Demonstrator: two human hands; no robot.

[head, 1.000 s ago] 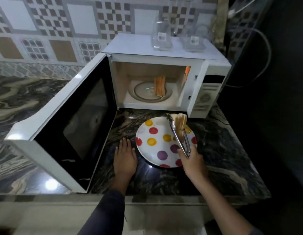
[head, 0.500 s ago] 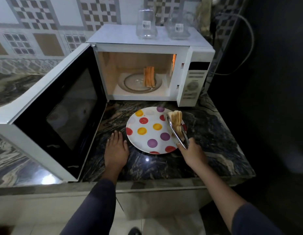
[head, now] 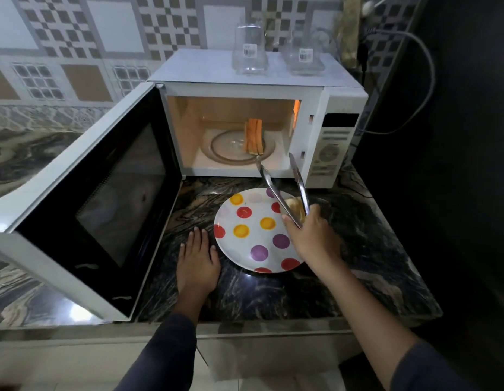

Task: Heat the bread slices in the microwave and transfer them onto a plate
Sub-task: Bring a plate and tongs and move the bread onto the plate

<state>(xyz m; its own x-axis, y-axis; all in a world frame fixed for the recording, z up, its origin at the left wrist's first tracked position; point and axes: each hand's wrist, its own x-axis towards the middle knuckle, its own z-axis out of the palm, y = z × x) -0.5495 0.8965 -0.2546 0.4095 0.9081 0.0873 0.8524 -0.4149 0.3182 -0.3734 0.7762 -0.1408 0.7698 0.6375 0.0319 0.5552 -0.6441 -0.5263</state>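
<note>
The white microwave (head: 336, 108) stands open, its door (head: 104, 198) swung out to the left. Bread slices (head: 253, 134) stand on edge on the glass turntable (head: 225, 148) inside. A polka-dot plate (head: 245, 244) lies on the dark counter in front. One bread slice (head: 293, 206) rests on the plate's right side. My right hand (head: 312, 235) grips metal tongs (head: 281, 190), whose arms are spread apart and point toward the microwave opening, holding nothing. My left hand (head: 197, 261) rests flat on the counter left of the plate.
Two clear glass jars (head: 249, 52) (head: 303, 56) sit on top of the microwave. A grey cable (head: 425, 80) loops along the dark wall at right. The marble counter (head: 372, 249) ends at a front edge near my arms. Patterned tiles cover the back wall.
The tongs have let go of the bread slice, which now lies on the plate. Their arms have opened and swung up toward the microwave. My left hand stays put.
</note>
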